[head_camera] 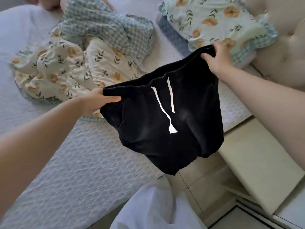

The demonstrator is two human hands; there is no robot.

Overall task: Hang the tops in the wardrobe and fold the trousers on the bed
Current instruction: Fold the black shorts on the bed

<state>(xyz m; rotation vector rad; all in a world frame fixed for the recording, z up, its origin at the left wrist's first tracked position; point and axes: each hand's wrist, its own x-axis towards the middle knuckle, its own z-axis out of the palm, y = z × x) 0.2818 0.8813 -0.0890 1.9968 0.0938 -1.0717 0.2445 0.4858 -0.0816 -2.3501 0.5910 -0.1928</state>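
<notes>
A pair of black shorts (184, 129) with an elastic waistband and a white drawstring hangs in the air over the bed's edge. My left hand (97, 103) grips the left end of the waistband. My right hand (216, 57) grips the right end, higher and farther away. The waistband is stretched between both hands, and the legs dangle down toward the floor.
The bed (79, 162) has a white textured cover. A crumpled floral and checked quilt (74, 63) lies at the back left. A floral pillow (214, 22) leans against the padded beige headboard (280, 55). A cream bedside cabinet (257, 159) stands at the right over the tiled floor.
</notes>
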